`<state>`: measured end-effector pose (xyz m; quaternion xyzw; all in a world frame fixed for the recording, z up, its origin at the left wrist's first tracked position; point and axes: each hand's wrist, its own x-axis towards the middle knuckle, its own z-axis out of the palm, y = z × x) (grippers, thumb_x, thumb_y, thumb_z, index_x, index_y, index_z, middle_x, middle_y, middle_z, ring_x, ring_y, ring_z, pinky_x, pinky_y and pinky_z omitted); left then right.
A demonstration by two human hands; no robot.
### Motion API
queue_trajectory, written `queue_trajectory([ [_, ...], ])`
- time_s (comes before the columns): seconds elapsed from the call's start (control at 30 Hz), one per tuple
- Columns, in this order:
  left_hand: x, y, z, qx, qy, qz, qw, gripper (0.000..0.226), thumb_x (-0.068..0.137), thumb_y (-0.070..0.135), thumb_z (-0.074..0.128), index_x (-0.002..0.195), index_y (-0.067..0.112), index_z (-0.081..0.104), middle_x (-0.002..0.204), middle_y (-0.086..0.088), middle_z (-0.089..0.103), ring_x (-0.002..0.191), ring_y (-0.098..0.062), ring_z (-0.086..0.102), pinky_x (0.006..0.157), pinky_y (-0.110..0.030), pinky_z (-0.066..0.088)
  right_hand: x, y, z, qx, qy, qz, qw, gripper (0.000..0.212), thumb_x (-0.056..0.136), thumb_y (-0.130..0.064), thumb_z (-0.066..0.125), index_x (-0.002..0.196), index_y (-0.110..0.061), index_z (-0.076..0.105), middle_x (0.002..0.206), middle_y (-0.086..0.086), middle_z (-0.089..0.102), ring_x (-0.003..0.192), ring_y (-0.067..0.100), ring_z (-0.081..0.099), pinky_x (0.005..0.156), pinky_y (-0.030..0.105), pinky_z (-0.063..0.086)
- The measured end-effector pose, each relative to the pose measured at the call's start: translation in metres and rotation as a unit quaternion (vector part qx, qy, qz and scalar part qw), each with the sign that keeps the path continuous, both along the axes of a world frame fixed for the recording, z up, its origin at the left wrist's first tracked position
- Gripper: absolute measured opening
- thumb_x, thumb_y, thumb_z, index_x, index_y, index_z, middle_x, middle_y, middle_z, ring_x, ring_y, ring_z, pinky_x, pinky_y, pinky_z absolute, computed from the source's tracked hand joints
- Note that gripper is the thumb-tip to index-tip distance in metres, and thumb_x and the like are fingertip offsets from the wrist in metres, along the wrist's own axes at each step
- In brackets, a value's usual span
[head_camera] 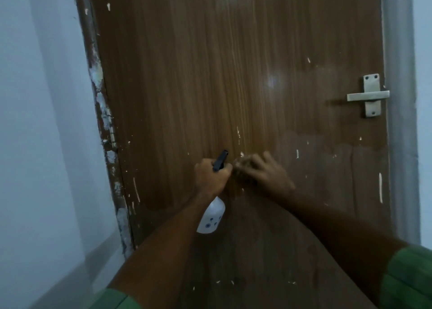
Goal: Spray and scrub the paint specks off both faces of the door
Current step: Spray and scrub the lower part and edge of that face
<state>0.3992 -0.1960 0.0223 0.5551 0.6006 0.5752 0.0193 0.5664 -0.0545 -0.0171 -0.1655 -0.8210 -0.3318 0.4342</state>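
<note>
Brown door [233,74] shut, white paint specks [297,153] scattered over lower face. Left hand [211,176] grips spray bottle [211,216] by neck, nozzle toward door. Right hand [265,171] blurred against door; grip unclear. Handle [368,96] at right.

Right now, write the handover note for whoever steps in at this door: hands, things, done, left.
Left hand: grips the spray bottle by its neck, black nozzle aimed at the door.
Right hand: at the door face beside the nozzle, blurred; whether it holds a scrubber cannot be told.
Done: a glossy, seemingly wet patch runs from mid-door towards the handle.
Left: white paint specks above the hands, a long streak near the right edge, one near the hinge side, more low down. The other face is out of view.
</note>
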Motion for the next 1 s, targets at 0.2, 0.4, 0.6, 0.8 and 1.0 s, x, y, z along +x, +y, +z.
queue_trajectory([
  [0.2,0.016,0.018,-0.011,-0.012,0.067,-0.039,0.997,0.029,0.093,0.016,0.073,0.070,0.000,0.067,0.062,-0.017,0.065,0.053,-0.026,0.058,0.053,-0.040,0.051,0.040,0.019,0.052,0.031,-0.060,-0.028,0.997,0.070,0.082,-0.024,0.079,0.147,-0.030,0.053,0.137,0.015,0.049,0.111,0.032,0.047,0.069,0.038,0.053],
  [0.4,0.049,0.036,-0.010,-0.067,0.153,-0.015,0.986,0.040,0.084,0.032,0.073,0.052,0.021,0.053,0.050,0.007,0.051,0.045,-0.014,0.047,0.050,-0.030,0.037,0.070,0.025,0.120,0.000,-0.056,-0.038,0.998,0.071,0.079,-0.013,0.079,0.145,-0.027,0.057,0.135,0.016,0.049,0.114,0.033,0.046,0.066,0.036,0.052],
  [0.6,0.071,0.042,-0.018,-0.048,0.127,0.019,0.991,0.041,0.090,0.031,0.076,0.056,0.022,0.057,0.052,0.006,0.055,0.048,-0.014,0.051,0.051,-0.028,0.040,0.064,0.036,0.089,0.001,0.014,-0.018,1.000,0.074,0.080,-0.015,0.081,0.148,-0.031,0.054,0.134,0.015,0.048,0.113,0.034,0.044,0.061,0.034,0.049],
  [0.8,0.095,0.047,-0.017,0.008,0.002,0.023,1.000,0.027,0.094,0.021,0.073,0.074,0.003,0.071,0.070,-0.018,0.072,0.058,-0.034,0.067,0.056,-0.042,0.057,0.103,0.056,0.009,0.141,-0.225,-0.017,0.964,0.063,0.089,-0.024,0.075,0.147,-0.032,0.053,0.138,0.011,0.053,0.110,0.028,0.046,0.075,0.037,0.053],
  [1.0,0.120,0.062,0.000,0.014,-0.032,0.008,0.999,0.036,0.095,0.019,0.071,0.061,0.009,0.066,0.051,-0.002,0.061,0.038,-0.007,0.053,0.045,-0.024,0.043,0.113,0.055,0.067,-0.006,0.153,-0.004,0.988,0.066,0.075,-0.008,0.082,0.136,-0.026,0.065,0.127,0.014,0.052,0.106,0.034,0.043,0.060,0.038,0.055],
])
